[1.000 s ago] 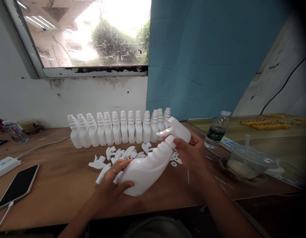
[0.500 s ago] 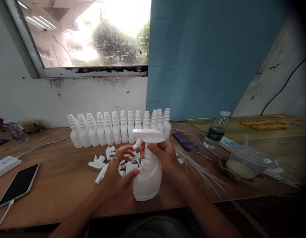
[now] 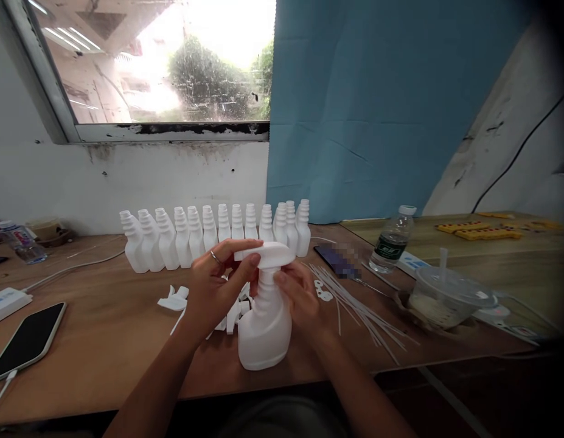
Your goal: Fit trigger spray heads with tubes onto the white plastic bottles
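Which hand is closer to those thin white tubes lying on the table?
The right. The right hand grips the bottle just left of the tubes; the left hand holds the spray head, farther left.

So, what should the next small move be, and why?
Probably a small tightening twist with the right fingers, which touch the upright white plastic bottle's neck, while the left fingers hold the white plastic trigger head on top; its tightness cannot be seen.

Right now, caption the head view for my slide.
Left hand on spray head, right hand at neck of white bottle.
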### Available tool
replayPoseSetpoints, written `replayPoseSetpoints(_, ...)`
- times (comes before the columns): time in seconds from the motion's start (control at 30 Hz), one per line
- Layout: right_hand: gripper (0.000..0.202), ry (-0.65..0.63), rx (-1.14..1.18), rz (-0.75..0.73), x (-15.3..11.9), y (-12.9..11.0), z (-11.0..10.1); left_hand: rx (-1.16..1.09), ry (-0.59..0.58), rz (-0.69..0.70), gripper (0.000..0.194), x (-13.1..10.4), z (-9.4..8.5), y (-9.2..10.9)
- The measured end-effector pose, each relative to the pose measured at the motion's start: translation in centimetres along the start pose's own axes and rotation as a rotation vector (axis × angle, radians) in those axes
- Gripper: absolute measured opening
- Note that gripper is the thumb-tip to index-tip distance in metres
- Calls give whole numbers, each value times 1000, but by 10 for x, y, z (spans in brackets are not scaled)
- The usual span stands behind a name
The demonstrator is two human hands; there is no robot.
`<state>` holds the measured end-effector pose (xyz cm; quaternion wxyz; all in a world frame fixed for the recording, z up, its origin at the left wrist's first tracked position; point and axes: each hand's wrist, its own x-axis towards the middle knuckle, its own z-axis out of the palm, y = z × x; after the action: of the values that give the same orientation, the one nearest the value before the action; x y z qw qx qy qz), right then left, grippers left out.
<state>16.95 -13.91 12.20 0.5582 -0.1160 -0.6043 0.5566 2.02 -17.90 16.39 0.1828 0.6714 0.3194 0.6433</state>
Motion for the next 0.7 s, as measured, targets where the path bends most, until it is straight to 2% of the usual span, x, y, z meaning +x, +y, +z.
replayPoseSetpoints(0.07,25,22,32,7,0,-1,4,59,-1,31,14,-1,-2,2)
replayPoseSetpoints(0.2,27,-30,94,21,0,-4,8,155,18,52,14,-1,-5,2)
replayPoseSetpoints(0.33,37,45,0,61,1,-4,8,130,0,37,16,0,-5,0)
replayPoseSetpoints(0.43,43,7,79,58,1,-5,9,142,-15,48,16,1,-5,-2)
replayPoseSetpoints(0.53,50,52,39,77,3,-6,11,138,-21,37,16,2,-5,-3)
replayPoseSetpoints(0.63,50,0,90,63,5,-6,14,90,-21,-1,16,3,-8,-5)
replayPoseSetpoints(0.7,49,14,93,60,5,-5,15,75,-28,-14,16,2,-10,-7)
